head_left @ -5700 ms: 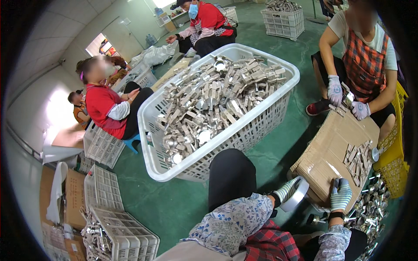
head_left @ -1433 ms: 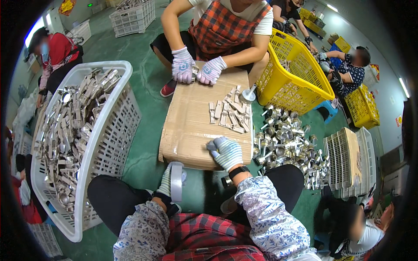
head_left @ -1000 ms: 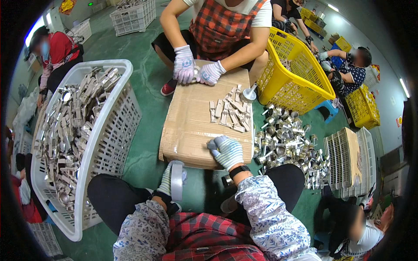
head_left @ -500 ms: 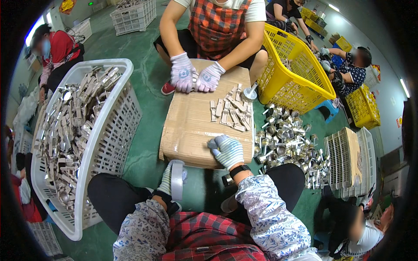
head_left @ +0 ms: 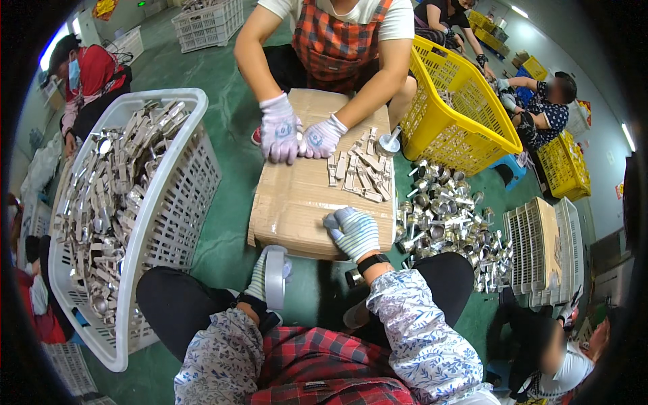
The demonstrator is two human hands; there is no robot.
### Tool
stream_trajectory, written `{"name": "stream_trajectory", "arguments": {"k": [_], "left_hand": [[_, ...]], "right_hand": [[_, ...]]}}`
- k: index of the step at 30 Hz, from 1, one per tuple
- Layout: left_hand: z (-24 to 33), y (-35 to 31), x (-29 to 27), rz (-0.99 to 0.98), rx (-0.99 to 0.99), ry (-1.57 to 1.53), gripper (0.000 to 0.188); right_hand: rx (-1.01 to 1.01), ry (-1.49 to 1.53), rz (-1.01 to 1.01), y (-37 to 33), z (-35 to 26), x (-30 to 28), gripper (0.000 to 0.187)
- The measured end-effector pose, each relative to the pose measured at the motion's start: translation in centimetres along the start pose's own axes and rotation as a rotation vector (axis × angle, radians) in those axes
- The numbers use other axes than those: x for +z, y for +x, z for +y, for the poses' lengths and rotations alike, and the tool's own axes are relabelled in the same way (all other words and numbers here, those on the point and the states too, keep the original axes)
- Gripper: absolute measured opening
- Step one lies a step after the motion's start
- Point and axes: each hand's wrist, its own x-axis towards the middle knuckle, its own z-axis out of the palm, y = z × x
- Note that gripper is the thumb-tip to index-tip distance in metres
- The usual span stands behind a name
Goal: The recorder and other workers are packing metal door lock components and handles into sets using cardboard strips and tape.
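My left hand (head_left: 256, 275), in a striped glove, is low beside the cardboard's near left corner, closed on a pale grey roll of tape (head_left: 275, 279) that hides some fingers. My right hand (head_left: 356, 235), gloved with grey fingertips, lies palm down on the near right part of the cardboard-topped surface (head_left: 290, 209), holding nothing visible. Beyond it lies a loose group of beige handle-like parts (head_left: 361, 170). A round metal cup with a handle (head_left: 388, 144) stands beside them. Across from me, a co-worker's two gloved hands (head_left: 300, 137) press together on the cardboard over something mostly hidden.
A white basket (head_left: 196, 128) full of metal and beige parts stands left. On the right are a yellow basket (head_left: 466, 145) and a floor pile of metal cups with handles (head_left: 442, 219). Stacked white crates (head_left: 543, 250) stand farther right. Other people sit around.
The co-worker's hands have shifted slightly toward me on the cardboard. Fewer beige parts show at the left of the group. My hands stay almost where they were.
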Motion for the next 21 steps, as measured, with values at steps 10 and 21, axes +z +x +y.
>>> {"name": "stream_trajectory", "arguments": {"k": [10,21], "left_hand": [[0.0,0.0,0.0,0.006,-0.018,-0.01,0.019],[0.3,-0.1,-1.4,-0.195,-0.116,-0.203,0.026]], "right_hand": [[-0.013,-0.023,0.018,0.0,-0.1,0.0,0.021],[-0.026,0.026,0.1,0.0,0.3,0.3,0.021]]}}
